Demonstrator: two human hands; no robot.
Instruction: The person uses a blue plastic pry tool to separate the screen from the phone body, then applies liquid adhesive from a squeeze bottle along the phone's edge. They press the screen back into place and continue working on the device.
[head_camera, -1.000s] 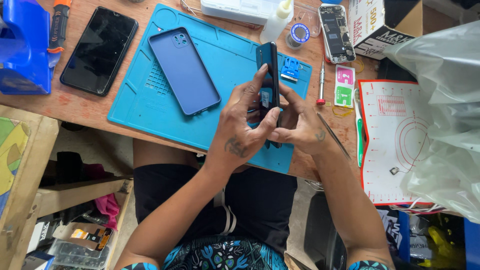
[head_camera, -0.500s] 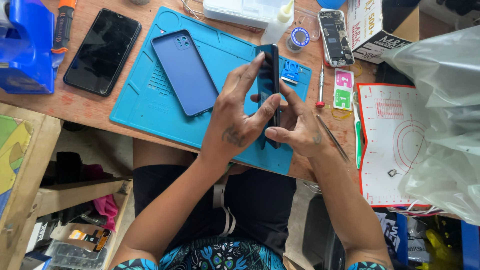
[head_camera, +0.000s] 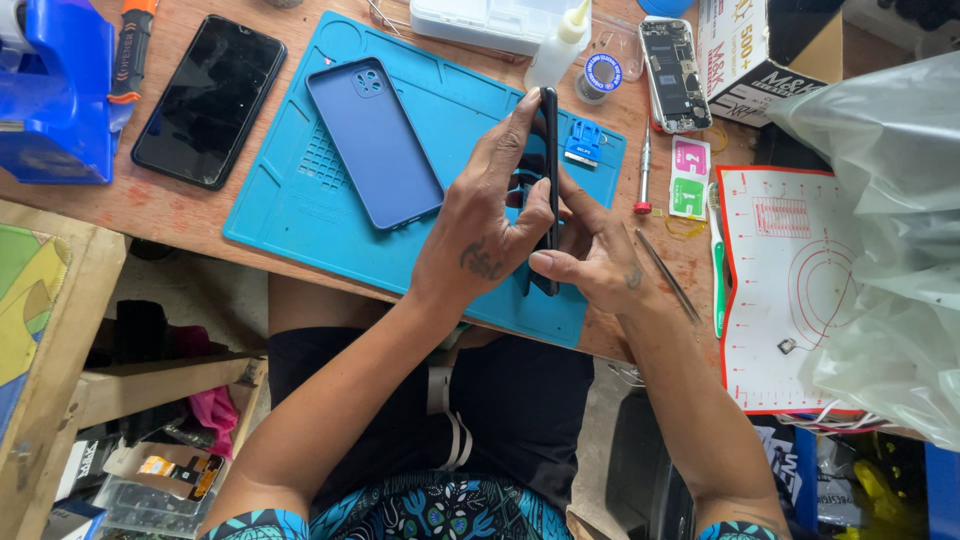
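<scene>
Both hands hold 1 black phone (head_camera: 549, 170) on edge over the teal mat (head_camera: 300, 200), so only its thin side shows. The left hand (head_camera: 490, 225) wraps it from the left, fingers pressed together along the upper part and reaching to the top end. The right hand (head_camera: 590, 255) pinches the lower part, thumb laid across the near end and fingers behind. The phone stands just above the mat's right half, near a small blue tool (head_camera: 582, 142). A blue case (head_camera: 375, 140) lies flat on the mat to the left, camera cutout up. A second black phone (head_camera: 208, 100) lies on the wooden table (head_camera: 180, 215) left of the mat. Right of the mat lie a red-tipped screwdriver (head_camera: 643, 170), tweezers (head_camera: 668, 277), and an opened phone (head_camera: 674, 72). A glue bottle (head_camera: 556, 45) stands at the mat's far edge.
</scene>
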